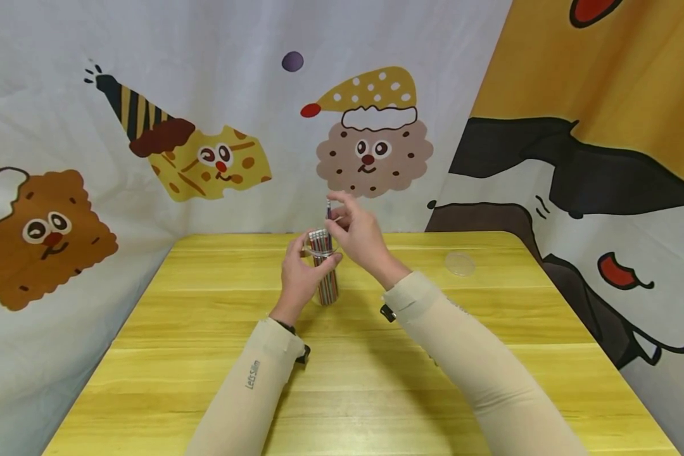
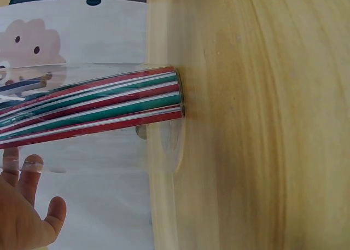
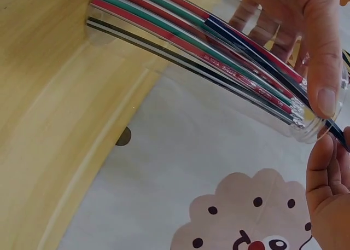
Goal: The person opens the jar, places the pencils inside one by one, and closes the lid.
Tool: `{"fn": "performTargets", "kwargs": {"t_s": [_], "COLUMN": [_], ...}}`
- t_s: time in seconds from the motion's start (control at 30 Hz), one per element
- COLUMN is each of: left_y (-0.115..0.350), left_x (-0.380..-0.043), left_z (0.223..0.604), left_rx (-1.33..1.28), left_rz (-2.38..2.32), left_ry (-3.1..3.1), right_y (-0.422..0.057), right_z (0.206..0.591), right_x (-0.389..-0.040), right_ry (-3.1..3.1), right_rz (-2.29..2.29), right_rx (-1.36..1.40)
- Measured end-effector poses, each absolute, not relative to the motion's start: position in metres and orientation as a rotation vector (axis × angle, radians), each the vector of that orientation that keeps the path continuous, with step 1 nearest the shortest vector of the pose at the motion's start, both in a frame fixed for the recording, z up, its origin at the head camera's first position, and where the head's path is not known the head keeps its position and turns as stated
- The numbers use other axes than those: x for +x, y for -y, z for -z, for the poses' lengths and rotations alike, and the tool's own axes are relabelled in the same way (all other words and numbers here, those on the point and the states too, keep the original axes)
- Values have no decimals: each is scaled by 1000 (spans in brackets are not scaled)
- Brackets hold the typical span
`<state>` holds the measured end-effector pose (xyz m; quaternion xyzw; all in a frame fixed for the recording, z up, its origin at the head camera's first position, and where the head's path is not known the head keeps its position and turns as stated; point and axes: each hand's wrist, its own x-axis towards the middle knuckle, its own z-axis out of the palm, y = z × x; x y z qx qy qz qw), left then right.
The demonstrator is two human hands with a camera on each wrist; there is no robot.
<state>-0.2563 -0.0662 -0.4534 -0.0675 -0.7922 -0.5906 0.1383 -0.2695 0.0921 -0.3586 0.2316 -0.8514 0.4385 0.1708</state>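
Note:
A clear plastic tube [image 1: 322, 254] stands upright on the table, holding a bundle of striped pencils [image 2: 109, 99] in red, green and black. My left hand [image 1: 299, 273] grips the tube near its rim, thumb on one side and fingers on the other. Above the opening, my right hand [image 1: 363, 237] pinches the top end of a dark blue pencil [image 3: 262, 53]. That pencil's lower part is inside the tube, its bottom end well above the tube's base. White ends of the other pencils show just below the rim.
A clear round lid [image 1: 460, 263] lies flat on the yellow wood-grain table [image 1: 205, 354], right of the tube. Behind the table's far edge hangs a white curtain [image 1: 228, 57] printed with cartoon biscuits and cheese.

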Motion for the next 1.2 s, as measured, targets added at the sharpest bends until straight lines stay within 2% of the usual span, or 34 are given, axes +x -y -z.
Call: {"fn": "performTargets", "kwargs": {"t_s": [0.43, 1.2], "left_y": [66, 67], "left_x": [-258, -257], "left_z": [454, 457], "left_rx": [-239, -275], "left_rz": [1691, 1713], "left_ry": [2262, 2218], "right_y": [-89, -85], "right_z": [367, 376], "right_x": [-268, -265], "right_ry": [2486, 2535], "right_rz": [-1247, -955], "right_rx": [689, 801]}}
